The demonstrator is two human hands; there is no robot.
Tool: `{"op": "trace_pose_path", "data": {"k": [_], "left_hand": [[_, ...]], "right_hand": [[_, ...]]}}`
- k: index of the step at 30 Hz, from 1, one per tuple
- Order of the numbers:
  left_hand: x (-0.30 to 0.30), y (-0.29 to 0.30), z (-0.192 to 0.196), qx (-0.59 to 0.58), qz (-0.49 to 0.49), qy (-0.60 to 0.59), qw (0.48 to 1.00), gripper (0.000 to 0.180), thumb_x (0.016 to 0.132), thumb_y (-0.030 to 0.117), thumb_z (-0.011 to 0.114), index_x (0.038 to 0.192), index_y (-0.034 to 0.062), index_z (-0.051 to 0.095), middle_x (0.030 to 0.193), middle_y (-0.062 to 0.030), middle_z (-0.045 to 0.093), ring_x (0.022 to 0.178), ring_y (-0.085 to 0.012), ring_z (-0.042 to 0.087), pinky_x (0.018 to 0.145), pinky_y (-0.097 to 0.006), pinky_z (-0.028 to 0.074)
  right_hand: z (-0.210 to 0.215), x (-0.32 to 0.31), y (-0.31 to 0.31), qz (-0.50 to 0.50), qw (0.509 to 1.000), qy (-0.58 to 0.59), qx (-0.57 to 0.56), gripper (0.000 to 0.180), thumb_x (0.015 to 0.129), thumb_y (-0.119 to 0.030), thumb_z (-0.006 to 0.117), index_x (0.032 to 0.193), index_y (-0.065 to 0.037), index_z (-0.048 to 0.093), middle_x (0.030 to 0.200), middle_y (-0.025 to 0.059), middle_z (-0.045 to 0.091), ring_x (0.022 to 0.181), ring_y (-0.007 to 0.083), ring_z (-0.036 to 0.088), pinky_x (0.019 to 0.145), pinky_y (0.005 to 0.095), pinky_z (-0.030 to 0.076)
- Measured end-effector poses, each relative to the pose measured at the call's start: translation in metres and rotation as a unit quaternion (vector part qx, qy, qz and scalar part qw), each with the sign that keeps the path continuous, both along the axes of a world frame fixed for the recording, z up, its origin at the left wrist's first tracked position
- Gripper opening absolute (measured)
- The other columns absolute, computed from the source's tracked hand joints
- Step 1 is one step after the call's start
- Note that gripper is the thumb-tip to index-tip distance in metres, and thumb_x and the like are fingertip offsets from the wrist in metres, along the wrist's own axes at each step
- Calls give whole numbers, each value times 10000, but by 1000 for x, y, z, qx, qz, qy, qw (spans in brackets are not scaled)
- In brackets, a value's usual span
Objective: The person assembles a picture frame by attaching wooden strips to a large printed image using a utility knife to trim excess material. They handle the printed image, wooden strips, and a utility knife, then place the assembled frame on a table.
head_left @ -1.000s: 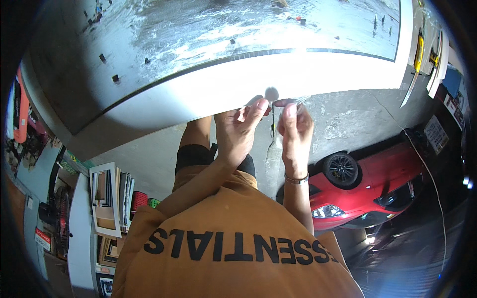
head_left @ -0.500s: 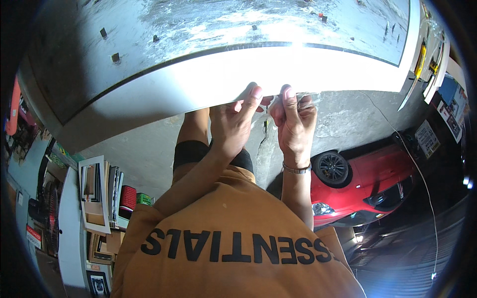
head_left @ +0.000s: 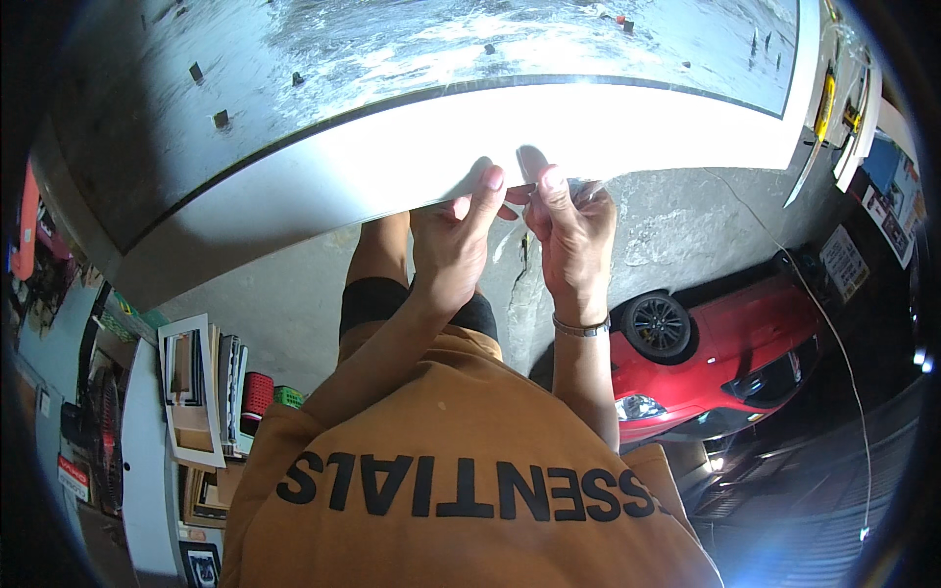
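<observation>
Water-scene print [head_left: 392,49]: spread across the top of the view, banded by a dark line, then by a wide white border [head_left: 323,162] on the near side.
Left hand [head_left: 453,245]: at the border's near edge, thumb laid over the white, other fingers curled just below.
Right hand [head_left: 576,230]: close beside the left, thumb over the same edge, fingers folded in, index fingertips almost meeting.
Grip: curled in both hands, neither spread nor fully fisted; clamped on the edge itself or on something thin along it, cannot tell.
Progress: picture already set inside its white border on the near and right sides; handling apparently centred on the middle of the near edge; amount left not readable from this view.
Print against grip: almost wholly beyond the fingertips, with only the near edge at the thumbs; far edge out of view.
Right of the border: yellow-handled cutter [head_left: 825,103] near pale strips [head_left: 849,162].
Below the edge: bare concrete floor [head_left: 676,220], then a red car [head_left: 730,328].
Lower left: picture frames [head_left: 209,441], red basket [head_left: 258,394].
</observation>
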State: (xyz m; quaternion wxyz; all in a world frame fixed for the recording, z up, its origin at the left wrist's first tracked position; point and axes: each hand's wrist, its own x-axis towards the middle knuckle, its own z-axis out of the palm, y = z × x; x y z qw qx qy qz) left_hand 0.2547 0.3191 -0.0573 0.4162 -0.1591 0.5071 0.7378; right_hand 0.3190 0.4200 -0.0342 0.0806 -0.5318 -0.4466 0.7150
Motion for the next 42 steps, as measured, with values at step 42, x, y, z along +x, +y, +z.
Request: {"op": "trace_pose_path", "data": {"k": [42], "left_hand": [[-3,-21,-9,-40,-83,5,996,270,1023,226,605,1070,-25,692,891,-41,700,794,-89,646,702,-237,508]], "right_hand": [[12,1,-1,-49,998,-10,-37,64,931,-71,608,939,-12,587,758,52,611,654,100,534,618,243,429]]}}
